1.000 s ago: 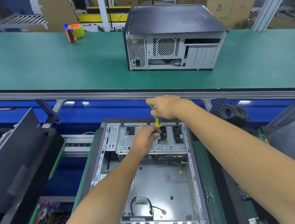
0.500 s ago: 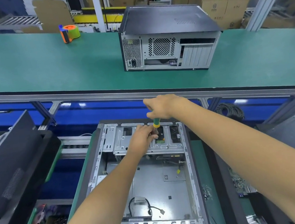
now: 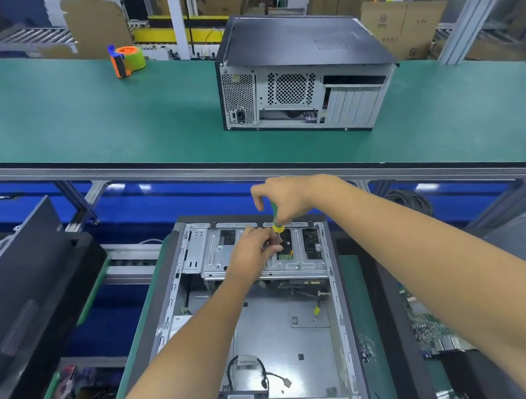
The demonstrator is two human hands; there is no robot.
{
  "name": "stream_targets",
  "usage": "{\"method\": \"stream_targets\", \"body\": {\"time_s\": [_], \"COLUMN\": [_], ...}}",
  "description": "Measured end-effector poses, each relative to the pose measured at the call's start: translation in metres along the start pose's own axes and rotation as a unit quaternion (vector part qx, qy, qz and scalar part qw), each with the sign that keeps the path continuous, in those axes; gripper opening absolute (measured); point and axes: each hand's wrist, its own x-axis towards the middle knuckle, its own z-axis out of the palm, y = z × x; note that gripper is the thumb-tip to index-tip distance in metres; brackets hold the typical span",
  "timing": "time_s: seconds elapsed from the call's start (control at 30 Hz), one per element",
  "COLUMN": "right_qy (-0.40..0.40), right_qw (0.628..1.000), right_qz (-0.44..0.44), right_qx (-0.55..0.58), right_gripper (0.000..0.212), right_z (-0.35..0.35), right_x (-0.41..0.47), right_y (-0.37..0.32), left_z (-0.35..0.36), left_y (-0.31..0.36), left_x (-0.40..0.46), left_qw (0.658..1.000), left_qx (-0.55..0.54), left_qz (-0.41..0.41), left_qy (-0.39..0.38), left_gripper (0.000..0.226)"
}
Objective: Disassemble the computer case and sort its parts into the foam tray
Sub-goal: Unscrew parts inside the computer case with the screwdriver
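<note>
Computer case (image 3: 271, 331), boxy bare metal; right hand (image 3: 288, 199) grips green-yellow screwdriver (image 3: 277, 224).

One head-worn wide-angle view looks forward and steeply down from above the person's forearms. Nearest, low in the centre, lies the open computer case (image 3: 262, 315), seen almost from overhead and close. Farther off the view rises across the green bench (image 3: 80, 122) to cardboard boxes (image 3: 399, 26) at the far edge.
</note>
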Motion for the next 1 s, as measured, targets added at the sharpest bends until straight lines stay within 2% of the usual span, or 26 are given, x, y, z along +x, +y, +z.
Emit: {"method": "stream_targets", "body": {"time_s": [0.1,0.27,0.4,0.53,0.63,0.73,0.8,0.87,0.93,1.0], "right_qy": [0.057,0.090,0.057,0.005,0.004,0.038,0.072,0.090,0.071,0.052], "right_qw": [0.997,0.986,0.989,0.998,1.000,0.999,0.991,0.982,0.987,0.997], "right_qz": [0.025,0.085,0.136,0.065,0.008,0.023,0.068,0.093,0.077,0.035], "right_qx": [0.041,0.111,-0.017,-0.024,-0.013,-0.025,-0.089,-0.138,-0.122,-0.053], "right_gripper": [0.009,0.024,0.032,0.008,0.019,0.010,0.020,0.019,0.018,0.016], "right_z": [0.002,0.006,0.001,-0.004,-0.003,0.002,0.006,0.007,0.004,0.001], "right_x": [0.000,-0.001,0.000,0.001,-0.003,-0.002,0.001,0.003,0.004,0.002], "right_y": [0.006,0.007,0.000,-0.005,-0.005,-0.002,-0.001,0.001,0.004,0.006], "left_z": [0.000,0.000,0.000,0.000,0.000,0.000,0.000,0.000,0.000,0.000], "left_y": [0.001,0.001,0.001,0.000,0.000,0.001,0.000,0.000,0.000,0.000], "left_x": [0.000,0.001,0.000,0.001,0.001,0.001,0.001,0.001,0.001,0.001], "left_qw": [1.000,1.000,1.000,1.000,1.000,1.000,1.000,1.000,1.000,1.000], "left_qx": [0.005,0.007,0.006,-0.021,-0.021,-0.017,-0.015,-0.009,-0.013,-0.015], "left_qz": [0.000,0.003,-0.001,-0.011,-0.017,-0.011,-0.010,-0.002,-0.001,0.000], "left_qy": [-0.001,0.001,0.002,0.000,-0.003,0.000,0.002,0.002,0.004,0.006], "left_gripper": [0.011,0.012,0.013,0.014,0.013,0.011,0.013,0.015,0.017,0.017]}}
